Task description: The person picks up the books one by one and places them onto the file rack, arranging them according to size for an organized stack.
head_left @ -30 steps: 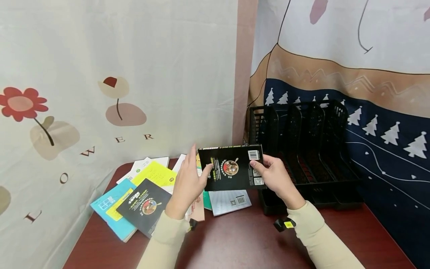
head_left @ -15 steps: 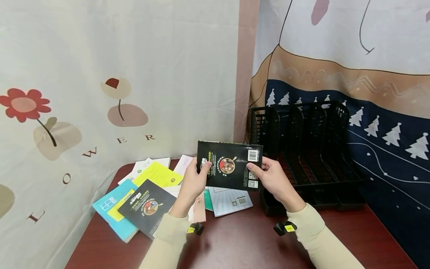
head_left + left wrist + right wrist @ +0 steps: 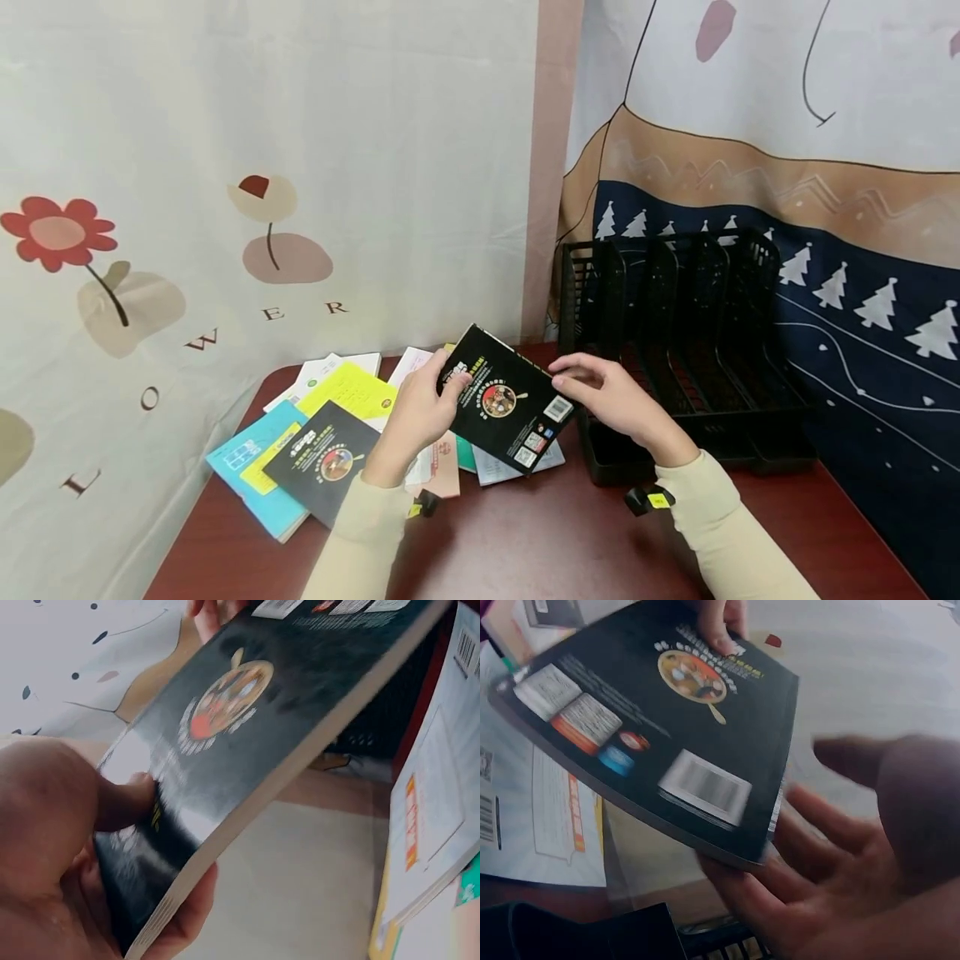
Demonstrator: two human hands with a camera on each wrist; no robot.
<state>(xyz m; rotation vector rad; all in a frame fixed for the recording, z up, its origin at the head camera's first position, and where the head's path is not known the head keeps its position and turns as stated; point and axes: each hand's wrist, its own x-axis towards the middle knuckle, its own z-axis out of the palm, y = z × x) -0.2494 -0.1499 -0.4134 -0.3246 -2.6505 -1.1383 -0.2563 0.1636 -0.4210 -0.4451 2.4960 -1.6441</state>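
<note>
My left hand [image 3: 420,408] grips a black paperback book [image 3: 502,400] by its left end, thumb on the cover and fingers behind, as the left wrist view shows. The book is tilted, its lower right corner pointing down toward the table. A round picture, barcode [image 3: 705,787] and square codes mark its cover. My right hand [image 3: 618,400] is beside the book's right corner; in the right wrist view its thumb is lifted off the cover and its fingers spread at the edge. Below the book lies a pale blue book [image 3: 517,462], partly hidden.
A black divided rack [image 3: 697,408] stands on the red-brown table [image 3: 540,542] at the right. Several books lie at the left, among them a dark book [image 3: 322,458], a blue one [image 3: 255,467] and a yellow one [image 3: 348,390]. Printed curtains hang behind.
Both hands held the black book level half a second ago. Now it has turned clockwise in my left hand, and my right hand has let go of its right end.
</note>
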